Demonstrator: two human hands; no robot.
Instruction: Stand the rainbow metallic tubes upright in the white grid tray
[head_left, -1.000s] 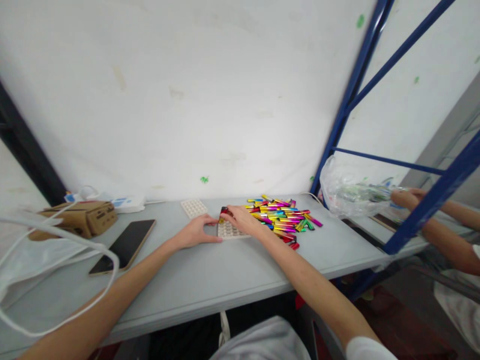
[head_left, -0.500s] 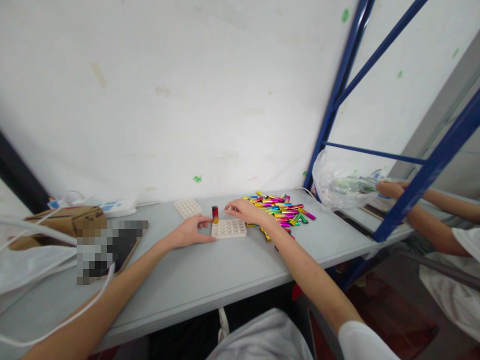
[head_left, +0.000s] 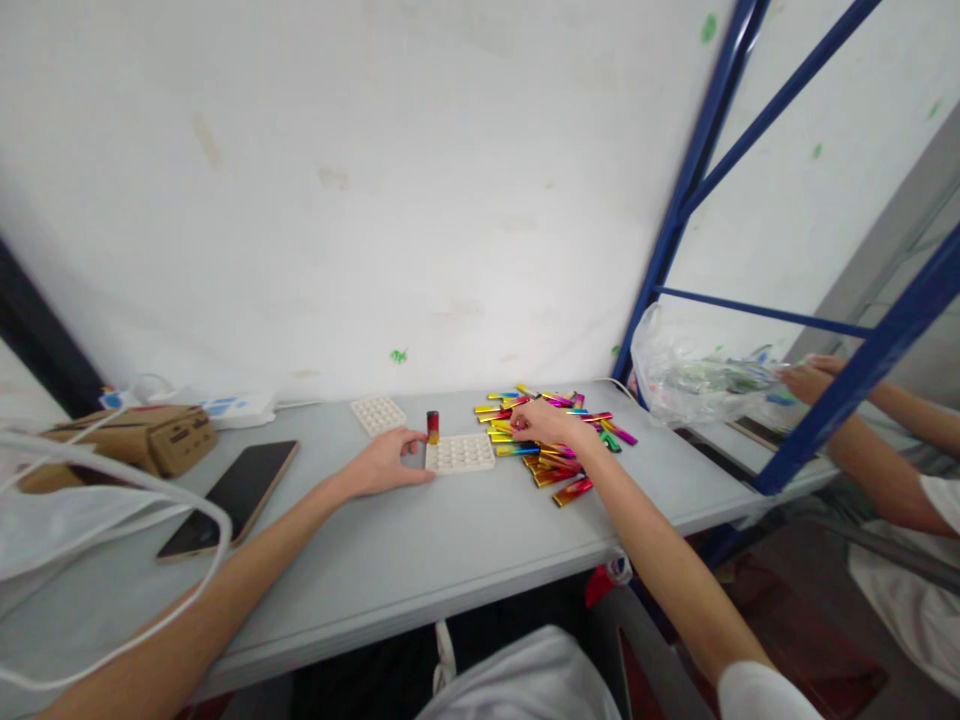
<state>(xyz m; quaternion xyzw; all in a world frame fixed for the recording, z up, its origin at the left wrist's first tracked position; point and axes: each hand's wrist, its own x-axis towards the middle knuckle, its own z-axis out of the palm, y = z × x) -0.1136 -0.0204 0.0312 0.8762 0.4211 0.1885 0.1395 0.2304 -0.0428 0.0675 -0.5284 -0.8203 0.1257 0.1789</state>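
A white tray with rows of round holes (head_left: 463, 453) lies flat on the grey table. One shiny red-and-gold tube (head_left: 433, 428) with a dark top stands upright at its back left corner. My left hand (head_left: 386, 462) grips the tray's left side, thumb at the front corner and fingertips beside the tube. Over a loose pile of shiny coloured tubes (head_left: 574, 492), my right hand (head_left: 544, 422) reaches down with its fingers curled in a pinch. What is between those fingertips I cannot make out.
A second white holed tray (head_left: 377, 414) lies near the wall. To the left are a phone (head_left: 232, 500), a cardboard box (head_left: 161, 440) and a white cable (head_left: 217, 570). At right, a blue metal frame (head_left: 651, 270) stands before a plastic bag (head_left: 675, 375) and another person's hands (head_left: 810, 380).
My right hand has moved right, from the tray's back edge to the tube pile. My left hand stays at the tray, and the tube still stands there.
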